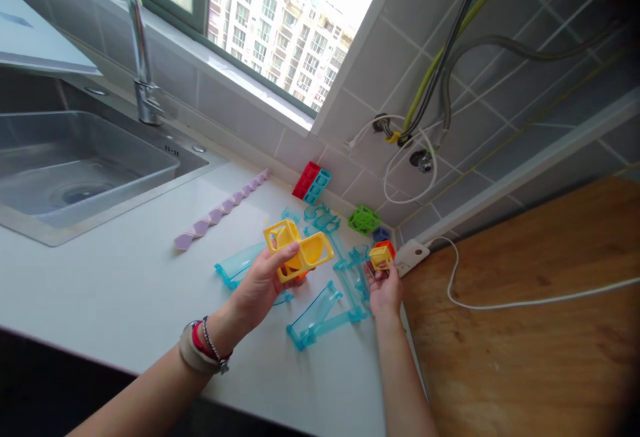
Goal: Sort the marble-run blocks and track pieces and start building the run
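My left hand [260, 283] is closed round a yellow plastic piece [300, 253] made of joined open cube frames, lifted above the counter; a bit of orange shows beneath it. Over at the right, my right hand [385, 290] grips a small yellow and orange block [381, 256], its fingers partly hidden behind it. Transparent blue track pieces [313, 313] lie on the white counter under and between both hands. Beyond them sit a red block [307, 180], a light blue block [318, 187], a green block [365, 220] and a dark blue block [381, 234].
A lilac zigzag strip [220, 213] lies on the counter [125, 277] left of the blocks. The sink [75, 163] and faucet [143, 43] are at the upper left. A white power strip [414, 257] with its cable stands beside the wooden board [525, 330] at right.
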Motion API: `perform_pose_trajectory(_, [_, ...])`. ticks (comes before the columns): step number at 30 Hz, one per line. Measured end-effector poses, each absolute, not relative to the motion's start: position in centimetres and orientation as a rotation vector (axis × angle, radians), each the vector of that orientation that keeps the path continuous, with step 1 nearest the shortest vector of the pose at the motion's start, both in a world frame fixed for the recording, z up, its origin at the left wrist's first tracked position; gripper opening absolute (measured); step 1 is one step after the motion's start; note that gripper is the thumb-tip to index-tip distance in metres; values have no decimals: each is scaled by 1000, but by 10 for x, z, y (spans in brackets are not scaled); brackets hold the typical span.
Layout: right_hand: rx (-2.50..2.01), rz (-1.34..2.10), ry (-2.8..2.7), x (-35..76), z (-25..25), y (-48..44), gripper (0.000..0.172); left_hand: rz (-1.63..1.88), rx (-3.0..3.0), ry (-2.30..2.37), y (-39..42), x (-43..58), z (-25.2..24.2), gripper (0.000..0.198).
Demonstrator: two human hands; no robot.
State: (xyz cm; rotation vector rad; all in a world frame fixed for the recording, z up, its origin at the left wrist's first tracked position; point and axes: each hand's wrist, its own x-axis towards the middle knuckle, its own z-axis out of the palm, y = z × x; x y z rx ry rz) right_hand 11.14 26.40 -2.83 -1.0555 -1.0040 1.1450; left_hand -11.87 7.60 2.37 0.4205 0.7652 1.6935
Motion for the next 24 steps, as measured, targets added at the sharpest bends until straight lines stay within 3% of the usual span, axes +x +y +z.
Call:
perform_pose_trajectory(17, [-903,1022,-1006,99,-10,239,36,1557,684,892,72,-107,25,40])
perform_pose_trajectory(24, [-775,1052,-924,101,-7,243,27,1521,701,998,70,-101,33,41])
